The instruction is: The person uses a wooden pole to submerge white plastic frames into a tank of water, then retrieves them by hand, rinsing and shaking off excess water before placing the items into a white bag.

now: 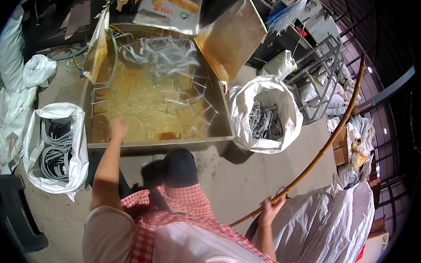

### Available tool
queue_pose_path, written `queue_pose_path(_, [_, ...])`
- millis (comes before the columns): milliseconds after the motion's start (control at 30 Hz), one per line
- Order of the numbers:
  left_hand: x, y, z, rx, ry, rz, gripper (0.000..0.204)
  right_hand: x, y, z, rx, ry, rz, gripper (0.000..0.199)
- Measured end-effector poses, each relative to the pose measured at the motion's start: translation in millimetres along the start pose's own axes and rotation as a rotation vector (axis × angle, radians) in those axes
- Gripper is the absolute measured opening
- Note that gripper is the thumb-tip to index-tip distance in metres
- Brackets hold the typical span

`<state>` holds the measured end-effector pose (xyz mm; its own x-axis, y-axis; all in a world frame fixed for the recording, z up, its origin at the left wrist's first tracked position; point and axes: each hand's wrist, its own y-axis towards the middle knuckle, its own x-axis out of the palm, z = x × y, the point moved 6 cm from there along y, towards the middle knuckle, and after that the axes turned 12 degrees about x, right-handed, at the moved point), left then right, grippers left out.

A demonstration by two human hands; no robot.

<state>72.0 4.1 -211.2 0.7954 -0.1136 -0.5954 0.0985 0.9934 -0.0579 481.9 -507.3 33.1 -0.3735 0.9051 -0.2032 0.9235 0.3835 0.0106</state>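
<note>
tank [229, 130]: big rectangular metal trough full of murky yellow-brown liquid, taking up the 12 o'clock part of the view. Surface is rippled, so the bottom's basically hidden.

wire racks [190, 92]: sunk in the liquid, running from the middle out toward 2 o'clock. A pile of pale looped strips [162, 51] sits at the far end of the tank.

sack of grey loops [56, 147]: white woven bag at 9 o'clock, open, stuffed with coiled grey gasket-looking loops, just beside the tank's left end.

second sack [265, 115]: same kind of bag at 2 o'clock, touching the tank's right corner, with thinner pale grey strips inside.

bamboo pole [324, 145]: long curved brown stick, sweeping from 5 o'clock up to about 2 o'clock, well clear of the liquid.

left hand [119, 128]: stretched out over the near-left part of the tank, right at the surface or just in it. Blurry, so I can't tell if the fingers are curled on anything.

right hand [272, 207]: down at 5 o'clock, fingers wrapped round the low end of the bamboo pole.

step in hand: looks to me like the soak stage, with the left hand working at the liquid while the pole waits.

next move calls for: my guess is bringing the pole tip over the tank without snagging the racks.
</note>
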Motion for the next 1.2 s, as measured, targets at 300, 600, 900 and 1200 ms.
queue_pose_path(300, [-42,-20,37,0.069,-0.059,0.005,0.037,91,105,-57,-0.113,-0.544,-0.326,0.049])
queue_pose_path(600, [-63,-22,61,0.183,-0.056,-0.076,0.042,323,165,-71,-0.472,-1.2,-0.439,0.049])
queue_pose_path(900, [-80,-29,72,0.327,0.026,-0.096,0.04,548,199,-86,-0.623,-1.565,-0.42,0.031])
queue_pose_path(1200, [-94,-32,98,0.301,0.062,-0.247,0.04,704,219,-20,-0.537,-1.491,-0.419,0.04])
